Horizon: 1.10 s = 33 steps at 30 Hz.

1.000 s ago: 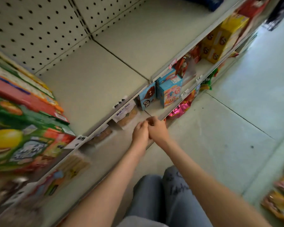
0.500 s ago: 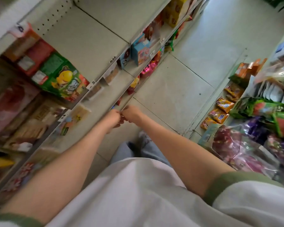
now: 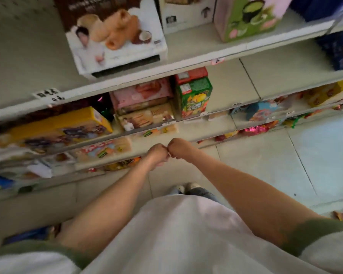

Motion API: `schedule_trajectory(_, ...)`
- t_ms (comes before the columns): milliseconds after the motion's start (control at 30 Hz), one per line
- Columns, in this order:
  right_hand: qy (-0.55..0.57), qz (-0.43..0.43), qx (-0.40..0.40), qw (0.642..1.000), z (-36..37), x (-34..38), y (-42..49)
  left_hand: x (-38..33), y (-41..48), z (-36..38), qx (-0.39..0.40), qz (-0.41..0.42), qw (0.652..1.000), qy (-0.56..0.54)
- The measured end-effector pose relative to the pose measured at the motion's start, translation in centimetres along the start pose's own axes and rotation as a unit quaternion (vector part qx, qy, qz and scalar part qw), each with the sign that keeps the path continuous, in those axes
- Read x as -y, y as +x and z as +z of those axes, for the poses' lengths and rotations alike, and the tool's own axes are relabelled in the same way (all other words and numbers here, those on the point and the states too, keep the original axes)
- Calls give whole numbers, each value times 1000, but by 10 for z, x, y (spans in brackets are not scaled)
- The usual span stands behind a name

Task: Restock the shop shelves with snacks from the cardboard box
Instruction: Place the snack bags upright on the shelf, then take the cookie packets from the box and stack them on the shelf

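The left hand (image 3: 156, 155) and right hand (image 3: 179, 148) are both curled into loose fists and meet knuckle to knuckle, arms stretched forward at the level of a low shelf edge. Nothing can be made out in either fist; a pale fleck where they touch is too small to identify. Held together and empty like this, they look parked between items rather than mid-placement, so the next packet probably has yet to be fetched. The cardboard box is not in view. Stock stands on the shelves (image 3: 186, 63) beyond: a green box (image 3: 194, 95) upright beside stacked pink boxes (image 3: 143, 93), a yellow box (image 3: 55, 125) lying to the left, a large white and brown box (image 3: 115, 36) on the tier above. To the right of the green box the shelf board (image 3: 232, 88) lies bare, a likely gap to fill. Below are the person's white shirt (image 3: 186, 234), shoes (image 3: 184, 187) and a pale tiled floor (image 3: 255, 165).
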State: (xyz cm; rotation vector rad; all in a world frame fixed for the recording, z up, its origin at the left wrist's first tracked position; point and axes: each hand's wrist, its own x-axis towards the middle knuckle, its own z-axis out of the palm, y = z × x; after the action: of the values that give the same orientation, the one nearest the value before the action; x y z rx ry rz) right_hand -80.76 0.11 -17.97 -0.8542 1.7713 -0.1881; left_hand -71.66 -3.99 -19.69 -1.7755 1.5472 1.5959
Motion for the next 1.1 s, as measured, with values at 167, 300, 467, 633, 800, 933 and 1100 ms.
schedule_trajectory(167,-118,-49,66,990,30,46,9,40,-19,-33,-56,-37,994,-91)
schedule_trajectory(300,-207,-106,109,966,70,86,12,86,-40,-62,-109,-33,977,-178)
schedule_trajectory(467,-309,-174,168,920,140,138,10,150,-68,-104,-151,-79,953,-249)
schedule_trajectory(633,-374,-245,229,864,246,215,-6,251,-98,-162,-186,-106,924,-318)
schedule_trajectory(800,-410,-291,265,823,359,279,-24,356,-119,-215,-237,-153,875,-394)
schedule_trajectory(933,-429,-306,300,795,432,327,-31,427,-133,-256,-290,-166,826,-454)
schedule_trajectory(1100,-437,-302,314,787,508,384,-13,494,-131,-309,-339,-195,771,-502)
